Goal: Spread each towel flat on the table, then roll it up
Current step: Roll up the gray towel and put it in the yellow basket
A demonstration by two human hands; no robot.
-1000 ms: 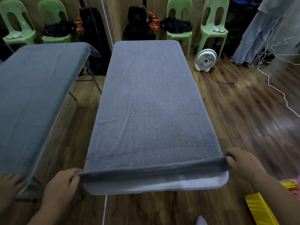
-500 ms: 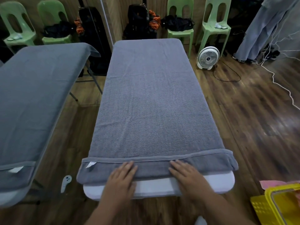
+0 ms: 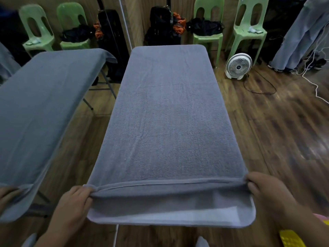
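Observation:
A grey towel (image 3: pixel 167 122) lies spread flat along the white table (image 3: pixel 170 218), covering it up to the far end. Its near edge is turned over into a narrow fold (image 3: pixel 169 187) across the table's width. My left hand (image 3: pixel 71 209) pinches the left end of that fold. My right hand (image 3: pixel 267 193) grips its right end. A strip of bare white tabletop shows in front of the fold.
A second table under another grey towel (image 3: pixel 44 107) stands at the left, with another person's hand (image 3: pixel 7 195) at its near corner. Green chairs (image 3: pixel 249 32) and black bags line the back wall. A white fan (image 3: pixel 238 65) and cables lie on the wooden floor at right; something yellow (image 3: pixel 292 237) shows at lower right.
Half a second ago both hands lay flat on the middle of the folded near edge. They have moved apart to the two corners and taken hold of the fold.

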